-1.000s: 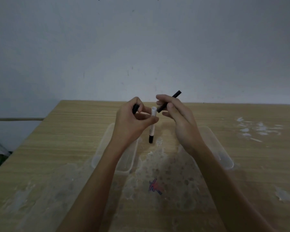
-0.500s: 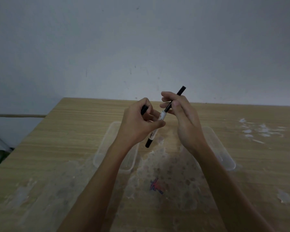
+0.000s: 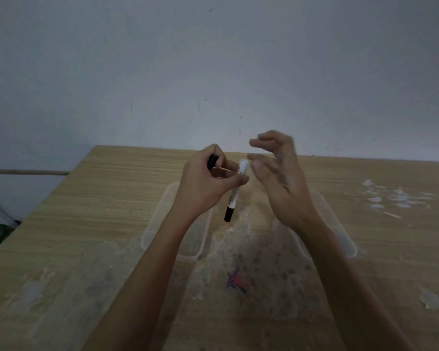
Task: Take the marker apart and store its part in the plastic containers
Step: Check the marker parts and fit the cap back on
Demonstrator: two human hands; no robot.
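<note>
**Left hand grips the marker over the containers, right hand spread open**

Far left, the wooden desk (image 3: pixel 91 198) runs back to a plain grey wall (image 3: pixel 213 59). Moving in, a clear plastic container (image 3: pixel 160 211) sits on the desk, partly hidden under the left forearm. Above it, the left hand (image 3: pixel 208 183) is closed up tight: a small black piece (image 3: pixel 212 161) pokes out between its upper fingers, and thumb and fingertips pinch the marker barrel (image 3: pixel 235 193). The barrel tilts, white open end up, black end down, hanging in the air over the gap between the two containers and touching neither.

Just beside the barrel's top, the right hand (image 3: pixel 281 183) is open, fingers curled and spread, holding nothing. Its fingertips are a little blurred. Under that wrist lies the second clear container (image 3: pixel 337 224). Nearer the camera, a blue and red scribble (image 3: pixel 235 281) marks the worn desk surface. Far right, white flecks (image 3: pixel 395 198) scatter across the wood.
</note>
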